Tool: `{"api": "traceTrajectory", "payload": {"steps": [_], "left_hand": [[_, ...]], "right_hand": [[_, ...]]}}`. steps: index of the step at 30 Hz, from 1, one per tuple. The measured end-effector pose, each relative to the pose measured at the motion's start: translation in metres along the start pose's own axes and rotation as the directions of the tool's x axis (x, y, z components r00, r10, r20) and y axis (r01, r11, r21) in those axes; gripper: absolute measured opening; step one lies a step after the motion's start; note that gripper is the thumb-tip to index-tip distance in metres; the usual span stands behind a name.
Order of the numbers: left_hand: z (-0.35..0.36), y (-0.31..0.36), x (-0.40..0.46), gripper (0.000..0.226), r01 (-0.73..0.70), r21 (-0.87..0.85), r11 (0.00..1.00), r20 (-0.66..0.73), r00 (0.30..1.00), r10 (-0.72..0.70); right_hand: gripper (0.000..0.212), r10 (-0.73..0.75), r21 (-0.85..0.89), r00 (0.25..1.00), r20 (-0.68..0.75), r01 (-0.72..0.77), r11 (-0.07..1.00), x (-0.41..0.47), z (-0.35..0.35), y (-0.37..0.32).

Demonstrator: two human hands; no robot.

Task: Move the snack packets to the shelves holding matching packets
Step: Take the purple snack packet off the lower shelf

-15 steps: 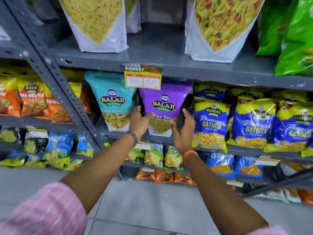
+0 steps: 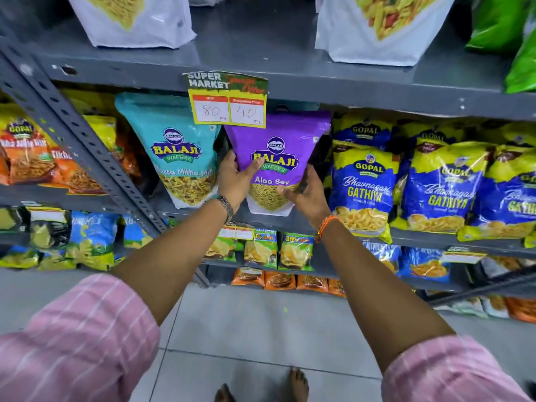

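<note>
A purple Balaji Aloo Sev packet point(image 2: 285, 132) stands upright on the grey middle shelf point(image 2: 290, 221). My left hand point(image 2: 236, 181) grips its left edge, thumb across the front near the logo. My right hand point(image 2: 307, 195) holds its lower right edge. A teal Balaji packet point(image 2: 174, 146) stands just left of it. Blue and yellow Gopal Gathiya packets point(image 2: 365, 184) fill the shelf to the right.
A price tag point(image 2: 227, 100) hangs from the shelf above, over the purple packet's top. White bags point(image 2: 377, 39) and green bags point(image 2: 504, 33) sit on the upper shelf. Orange Gopal packets point(image 2: 26, 152) lie beyond a slanted metal upright point(image 2: 78, 140). Smaller packets point(image 2: 261, 250) line lower shelves.
Both hands have closed in onto the sides of the purple packet; before, they hovered open in front of it. The view has moved closer to the shelf.
</note>
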State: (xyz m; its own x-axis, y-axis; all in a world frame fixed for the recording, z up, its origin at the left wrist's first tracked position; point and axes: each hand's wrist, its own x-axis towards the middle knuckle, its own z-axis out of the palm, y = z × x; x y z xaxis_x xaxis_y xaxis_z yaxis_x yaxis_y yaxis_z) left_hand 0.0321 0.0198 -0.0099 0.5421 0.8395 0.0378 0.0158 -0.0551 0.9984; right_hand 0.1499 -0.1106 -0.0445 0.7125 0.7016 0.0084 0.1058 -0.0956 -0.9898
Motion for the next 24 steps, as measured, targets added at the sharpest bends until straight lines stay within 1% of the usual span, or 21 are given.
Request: {"api": "traceTrajectory", "payload": {"steps": [2,5,10,12,14,16,18,24], "left_hand": [[-0.001,-0.003,-0.003,0.030,-0.029,-0.013,1.000,-0.006,1.000,0.029],[-0.003,-0.003,-0.014,0.029,-0.061,0.019,0.998,-0.020,0.998,0.061],[-0.007,-0.006,-0.044,0.035,-0.052,0.019,0.998,-0.028,0.998,0.053],[-0.009,-0.004,-0.060,0.033,-0.044,0.028,0.999,-0.042,0.998,0.045],[-0.012,0.000,-0.077,0.035,-0.037,0.021,0.999,-0.064,0.997,0.039],[-0.016,0.005,-0.095,0.041,-0.049,0.008,0.999,-0.084,0.995,0.050],[-0.022,0.012,-0.111,0.042,-0.063,-0.008,0.998,-0.104,0.993,0.062],[-0.039,0.051,-0.151,0.032,-0.150,-0.046,0.988,-0.143,0.980,0.142]], "right_hand": [[0.068,-0.024,0.003,1.000,0.010,0.024,1.000,-0.003,-0.001,-0.001],[0.065,-0.003,0.013,1.000,0.017,0.003,1.000,-0.014,-0.004,-0.006],[0.065,0.005,0.041,1.000,0.026,-0.006,0.999,-0.046,-0.010,-0.011],[0.064,0.006,0.054,0.999,0.038,-0.008,0.999,-0.060,-0.013,-0.014],[0.062,0.016,0.069,0.998,0.055,-0.020,0.997,-0.075,-0.016,-0.018],[0.061,0.024,0.087,0.997,0.071,-0.030,0.996,-0.089,-0.019,-0.024],[0.061,0.020,0.087,0.995,0.093,-0.029,0.996,-0.101,-0.022,-0.028],[0.060,-0.020,0.049,0.992,0.122,0.014,0.999,-0.132,-0.027,-0.063]]}}
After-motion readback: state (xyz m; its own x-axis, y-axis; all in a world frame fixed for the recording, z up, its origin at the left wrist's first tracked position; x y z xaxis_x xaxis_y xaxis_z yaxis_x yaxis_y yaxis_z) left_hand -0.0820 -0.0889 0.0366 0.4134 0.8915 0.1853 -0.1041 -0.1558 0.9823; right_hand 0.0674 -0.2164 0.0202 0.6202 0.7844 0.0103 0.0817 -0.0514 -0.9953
